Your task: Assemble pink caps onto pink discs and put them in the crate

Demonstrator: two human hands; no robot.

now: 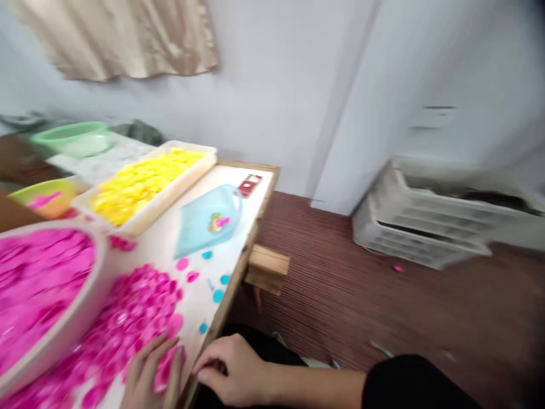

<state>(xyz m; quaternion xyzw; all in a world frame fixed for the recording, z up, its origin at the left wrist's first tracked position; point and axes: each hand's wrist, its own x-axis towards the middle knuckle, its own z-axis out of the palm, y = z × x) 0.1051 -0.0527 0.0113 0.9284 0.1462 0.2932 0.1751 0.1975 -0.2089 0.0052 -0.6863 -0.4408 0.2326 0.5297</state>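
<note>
My left hand [151, 372] lies on a heap of pink plastic discs [128, 324] spread on the white tabletop [170, 244], fingers stretched over the discs. My right hand [232, 369] rests at the table's wooden front edge with fingers curled down; I cannot make out anything in it. A large round basin [91, 295] full of pink discs stands at the left. A pale blue scoop [208, 218] lies further back on the table with a few bits in it.
A white tray [168, 196] of yellow discs sits behind the scoop. Green bowl [74, 136] and yellow-green bowl [46, 196] at the far left. A few loose blue and pink discs [218, 295] lie near the edge. Stacked grey crates [426, 221] stand on the brown floor at right.
</note>
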